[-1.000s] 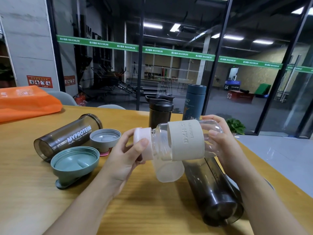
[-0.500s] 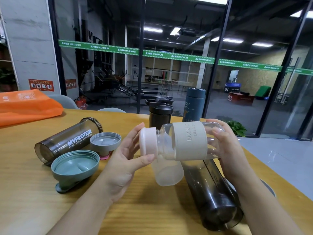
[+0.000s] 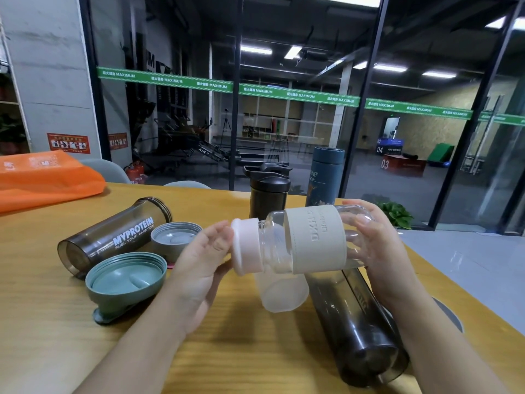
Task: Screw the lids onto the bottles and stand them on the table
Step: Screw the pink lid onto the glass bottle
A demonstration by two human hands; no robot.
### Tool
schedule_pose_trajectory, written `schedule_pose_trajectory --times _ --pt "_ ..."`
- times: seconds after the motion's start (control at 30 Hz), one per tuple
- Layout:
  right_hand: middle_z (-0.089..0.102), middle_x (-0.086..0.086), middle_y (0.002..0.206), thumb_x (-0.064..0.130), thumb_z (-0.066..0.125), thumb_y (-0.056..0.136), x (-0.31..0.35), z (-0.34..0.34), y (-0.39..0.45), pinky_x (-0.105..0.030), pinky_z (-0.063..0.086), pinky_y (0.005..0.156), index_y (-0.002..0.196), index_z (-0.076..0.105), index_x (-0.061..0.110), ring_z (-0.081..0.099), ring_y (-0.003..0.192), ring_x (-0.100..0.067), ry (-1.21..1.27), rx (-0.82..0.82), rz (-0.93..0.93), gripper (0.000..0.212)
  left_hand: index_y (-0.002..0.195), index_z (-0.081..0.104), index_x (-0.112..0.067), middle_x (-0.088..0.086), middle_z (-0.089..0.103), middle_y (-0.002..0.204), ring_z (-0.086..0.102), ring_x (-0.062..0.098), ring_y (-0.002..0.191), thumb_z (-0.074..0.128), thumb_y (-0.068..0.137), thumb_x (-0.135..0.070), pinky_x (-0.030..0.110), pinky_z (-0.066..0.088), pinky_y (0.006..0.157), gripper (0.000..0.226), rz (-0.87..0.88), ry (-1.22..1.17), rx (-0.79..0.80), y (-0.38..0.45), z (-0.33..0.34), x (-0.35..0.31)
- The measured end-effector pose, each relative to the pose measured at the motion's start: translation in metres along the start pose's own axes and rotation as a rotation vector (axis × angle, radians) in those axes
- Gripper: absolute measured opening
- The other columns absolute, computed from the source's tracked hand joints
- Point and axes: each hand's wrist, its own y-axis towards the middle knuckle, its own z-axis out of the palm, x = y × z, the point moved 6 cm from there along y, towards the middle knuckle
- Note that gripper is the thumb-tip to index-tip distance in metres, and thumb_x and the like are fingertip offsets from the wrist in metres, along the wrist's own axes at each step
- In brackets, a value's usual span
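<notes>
My right hand [image 3: 372, 243] grips the base end of a clear bottle [image 3: 272, 245] with a beige sleeve, held sideways above the table. A pale pink lid [image 3: 245, 245] sits on its neck. The relaxed fingers of my left hand [image 3: 201, 263] lie at the lid's end, with the thumb just under its rim. A smoky MYPROTEIN shaker [image 3: 113, 237] lies open on its side at the left. Beside it are a grey lid [image 3: 174, 237] and a green lid [image 3: 126, 280], both upside down. A frosted bottle [image 3: 284, 294] and a dark bottle [image 3: 358, 322] lie under the clear one.
A black shaker [image 3: 267, 191] and a blue flask [image 3: 325, 177] stand capped at the far edge of the wooden table [image 3: 42, 322]. An orange bag [image 3: 42, 177] lies at the far left. A round cable port [image 3: 450, 314] is set in the table at the right.
My left hand has loosened from gripping the pink lid and drawn back to its end. The clear bottle has shifted slightly right and up in my right hand.
</notes>
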Motion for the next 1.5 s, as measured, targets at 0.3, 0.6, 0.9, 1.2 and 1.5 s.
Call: schedule_pose_trajectory --times 0.3,0.6,0.9,1.2,1.5 --pt "0.071 0.001 0.093 0.052 0.055 0.053 0.001 -0.005 0.001 -0.02 0.048 0.049 0.107 0.057 0.023 0.066 0.071 -0.011 0.014 -0.025 -0.001 0.061 0.105 0.071 -0.02 0.0 0.065 0.079 0.053 0.013 0.067 0.074 0.068 -0.043 0.024 0.041 0.055 0.044 -0.136 0.015 0.14 -0.007 0.011 0.006" --pt "0.07 0.003 0.088 0.049 0.054 0.051 -0.002 -0.006 0.002 -0.019 0.048 0.047 0.105 0.057 0.024 0.065 0.065 -0.006 0.008 -0.031 0.017 0.059 0.118 0.061 -0.043 -0.004 0.065 0.112 0.062 0.013 0.091 0.073 0.053 -0.022 0.031 0.05 0.08 0.069 -0.063 0.0 0.262 -0.009 0.012 0.001" --pt "0.071 0.009 0.082 0.043 0.056 0.058 -0.002 -0.006 0.001 -0.019 0.048 0.049 0.103 0.057 0.025 0.064 0.065 -0.005 0.002 -0.026 0.017 0.049 0.086 0.074 -0.023 -0.002 0.069 0.116 0.066 0.008 0.095 0.096 0.035 -0.034 0.024 0.056 0.075 0.057 0.073 -0.185 0.157 -0.006 0.006 -0.01" --pt "0.069 0.003 0.091 0.048 0.055 0.052 0.002 -0.005 -0.001 -0.018 0.047 0.048 0.104 0.057 0.025 0.065 0.068 -0.005 0.023 -0.035 -0.009 0.057 0.123 0.059 -0.009 0.01 0.067 0.105 0.06 0.017 0.084 0.068 0.077 -0.044 0.032 0.047 0.076 0.058 -0.131 -0.005 -0.012 -0.005 0.004 0.007" --pt "0.071 0.007 0.086 0.049 0.055 0.052 0.002 -0.005 -0.001 -0.019 0.049 0.049 0.104 0.057 0.024 0.066 0.07 -0.006 0.016 -0.024 -0.02 0.057 0.087 0.07 -0.016 0.005 0.063 0.075 0.053 0.018 0.064 0.071 0.073 -0.038 0.031 0.043 0.061 0.027 -0.2 0.01 0.037 -0.01 0.009 0.008"
